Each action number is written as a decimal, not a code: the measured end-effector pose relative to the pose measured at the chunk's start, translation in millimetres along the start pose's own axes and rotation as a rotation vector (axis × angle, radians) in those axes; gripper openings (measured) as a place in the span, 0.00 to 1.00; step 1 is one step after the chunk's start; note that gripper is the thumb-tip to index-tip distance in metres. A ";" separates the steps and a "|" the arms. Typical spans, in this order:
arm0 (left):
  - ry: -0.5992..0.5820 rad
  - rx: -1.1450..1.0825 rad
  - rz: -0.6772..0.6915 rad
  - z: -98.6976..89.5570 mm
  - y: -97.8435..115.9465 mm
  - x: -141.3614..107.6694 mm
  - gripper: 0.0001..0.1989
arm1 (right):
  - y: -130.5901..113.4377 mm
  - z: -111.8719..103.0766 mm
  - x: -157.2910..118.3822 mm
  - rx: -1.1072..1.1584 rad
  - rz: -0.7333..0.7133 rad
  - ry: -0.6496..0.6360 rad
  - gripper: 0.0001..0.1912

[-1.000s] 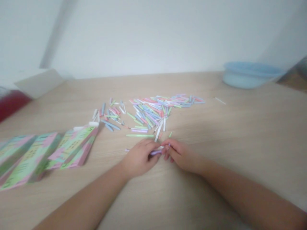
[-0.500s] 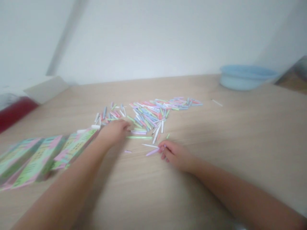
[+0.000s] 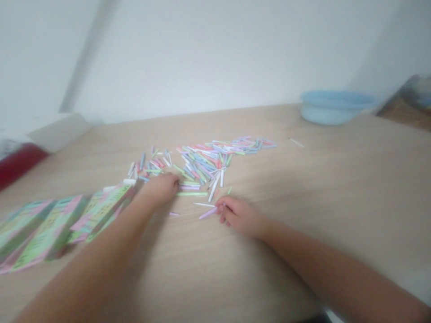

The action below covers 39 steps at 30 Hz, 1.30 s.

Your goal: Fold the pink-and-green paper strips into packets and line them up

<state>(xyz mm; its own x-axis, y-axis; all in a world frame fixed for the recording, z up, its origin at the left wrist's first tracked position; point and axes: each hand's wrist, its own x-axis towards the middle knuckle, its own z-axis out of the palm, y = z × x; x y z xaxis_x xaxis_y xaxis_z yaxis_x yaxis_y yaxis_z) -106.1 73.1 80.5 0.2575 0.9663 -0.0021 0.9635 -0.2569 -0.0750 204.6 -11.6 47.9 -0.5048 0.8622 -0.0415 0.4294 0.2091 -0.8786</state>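
Pastel sticks (image 3: 202, 163), left hand (image 3: 160, 188) reaching, right (image 3: 237, 216) curled

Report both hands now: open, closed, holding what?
Left hand: curled at the edge of the stick pile; cannot tell if holding anything.
Right hand: curled, lilac stick at its fingertips; grip unclear.

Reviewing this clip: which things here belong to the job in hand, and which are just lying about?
Job in hand: left hand; right hand; pile of pastel sticks; lilac stick.

Lying about: green-and-pink printed boxes; blue basin; red object.
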 end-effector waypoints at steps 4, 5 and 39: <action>0.025 0.007 -0.008 4.6 2.7 1.4 0.17 | -1.5 -0.6 0.6 -0.008 -0.013 0.000 0.12; 0.029 0.008 -0.012 5.2 3.1 2.1 0.17 | -2.2 -0.8 0.6 -0.010 -0.012 -0.002 0.12; 0.016 -1.979 -0.408 9.6 135.0 -89.3 0.20 | -10.6 4.4 -0.9 0.409 -0.041 0.109 0.09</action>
<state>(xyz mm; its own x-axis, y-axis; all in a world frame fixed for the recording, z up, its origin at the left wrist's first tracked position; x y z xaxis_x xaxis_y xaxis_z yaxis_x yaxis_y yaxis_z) 0.3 -47.6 61.0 0.0366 0.9640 -0.2633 -0.3105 0.2614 0.9139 197.2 -16.6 55.2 -0.4239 0.9052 0.0290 0.0664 0.0630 -0.9958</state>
